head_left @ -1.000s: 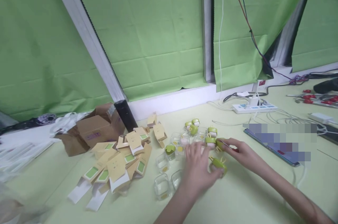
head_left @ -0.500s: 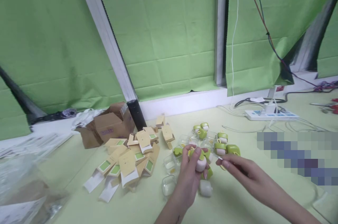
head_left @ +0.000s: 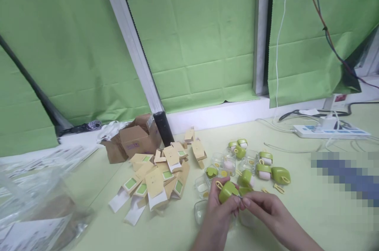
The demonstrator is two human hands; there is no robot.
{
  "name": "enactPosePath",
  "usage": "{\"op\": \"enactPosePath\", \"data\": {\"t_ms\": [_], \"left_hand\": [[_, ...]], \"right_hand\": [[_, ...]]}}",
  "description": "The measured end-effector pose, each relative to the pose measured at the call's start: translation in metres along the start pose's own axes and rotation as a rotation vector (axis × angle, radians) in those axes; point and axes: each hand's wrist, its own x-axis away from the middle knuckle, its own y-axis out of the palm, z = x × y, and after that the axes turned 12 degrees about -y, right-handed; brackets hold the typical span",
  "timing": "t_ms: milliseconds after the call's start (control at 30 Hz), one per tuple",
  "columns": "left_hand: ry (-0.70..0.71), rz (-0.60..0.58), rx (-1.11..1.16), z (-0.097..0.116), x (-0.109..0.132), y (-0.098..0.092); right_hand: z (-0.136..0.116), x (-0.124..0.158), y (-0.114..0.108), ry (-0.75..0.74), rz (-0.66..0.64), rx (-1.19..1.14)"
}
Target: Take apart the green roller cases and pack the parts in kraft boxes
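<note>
My left hand is closed around a small rounded green case with a yellow loop on its top. My right hand pinches at the right side of that case. A small thin piece seems to be between its fingertips, too small to name. The two hands nearly touch. Just beyond them lie more green-and-white cases with yellow loops, a loose green cap and several clear plastic boxes. A loose yellow loop is to the right of my right hand's fingers.
Flattened tan paper boxes with green panels are heaped to the left. Behind them stand an open cardboard box and a black cylinder. A power strip with cables is at the back right. Clear plastic bags lie at the far left.
My right hand has moved left, from apart to against the case in my left hand. The case has turned, its green side now facing up. The whole view has shifted slightly.
</note>
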Motion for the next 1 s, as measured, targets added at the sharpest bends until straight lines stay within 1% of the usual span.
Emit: {"op": "enactPosePath", "data": {"t_ms": [67,133,267,300,367,433,467,567,600,667,733,767,833,867,933,1000], "left_hand": [[-0.004,-0.012,-0.002,0.002,0.001,0.004],[-0.009,-0.015,-0.065,0.006,0.003,0.005],[-0.017,0.021,-0.226,0.011,0.003,-0.001],[-0.007,0.036,-0.221,0.011,0.003,-0.002],[0.036,0.064,-0.154,0.008,0.001,-0.001],[0.061,0.060,-0.074,0.001,-0.001,0.005],[0.054,0.046,-0.047,-0.002,-0.002,0.009],[0.001,-0.013,0.006,-0.010,-0.005,0.019],[-0.006,-0.008,0.021,-0.009,-0.006,0.020],[0.018,0.058,0.048,-0.004,-0.007,0.017],[0.067,0.131,0.080,0.003,-0.007,0.011],[0.092,0.151,0.098,0.006,-0.006,0.007],[0.110,0.140,0.140,0.009,-0.005,0.003],[0.098,0.116,0.148,0.009,-0.004,0.002],[0.062,0.063,0.136,0.005,-0.005,0.004],[0.028,0.043,0.089,-0.001,-0.007,0.010]], "right_hand": [[0.001,0.002,0.002,0.000,0.043,-0.057],[0.002,0.002,0.001,-0.004,0.048,-0.065],[0.004,0.001,-0.009,0.031,-0.016,0.083],[0.004,0.001,-0.011,0.047,0.000,0.126],[0.004,-0.001,-0.012,0.085,0.094,0.176],[0.003,-0.003,-0.011,0.106,0.174,0.178],[0.002,-0.004,-0.010,0.103,0.187,0.169],[0.001,-0.008,-0.011,0.055,0.167,0.146],[0.002,-0.009,-0.013,0.047,0.177,0.150],[0.005,-0.009,-0.023,0.051,0.227,0.220],[0.012,-0.007,-0.035,0.097,0.253,0.405],[0.017,-0.005,-0.041,0.130,0.241,0.521],[0.025,-0.002,-0.049,0.187,0.178,0.712],[0.027,-0.001,-0.051,0.197,0.157,0.761],[0.028,0.000,-0.049,0.149,0.180,0.758],[0.023,-0.002,-0.042,0.039,0.216,0.638]]}}
